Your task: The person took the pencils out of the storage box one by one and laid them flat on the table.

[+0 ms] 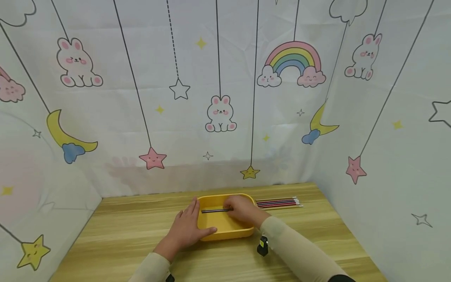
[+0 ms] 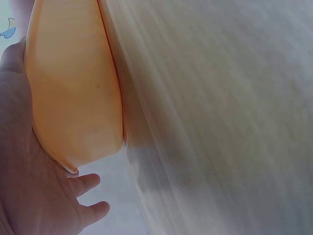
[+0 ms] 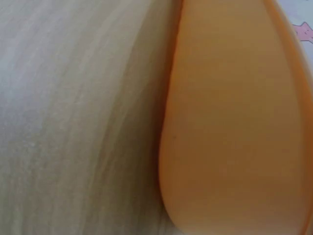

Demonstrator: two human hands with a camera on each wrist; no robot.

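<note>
A yellow tray (image 1: 229,235) with raised sides stands on the table in the head view. Inside it lies a thin dark striped pencil (image 1: 214,211), pointing left; whether it is one pencil or two side by side, I cannot tell. My right hand (image 1: 243,209) reaches over the tray's right side and pinches the pencil's right end, its fingertips partly hidden. Along the left rim rests my left hand (image 1: 186,225), its fingers fairly straight and the thumb lying over the near rim. The left wrist view shows that palm (image 2: 29,161) against the tray's outer wall (image 2: 73,88).
Several striped pencils (image 1: 278,202) with white ends lie side by side just right of the tray, on the wood-grain table (image 1: 134,227). A white cloth (image 1: 190,168) printed with rabbits and stars hangs behind and at both sides. The right wrist view shows mostly tray wall (image 3: 234,122).
</note>
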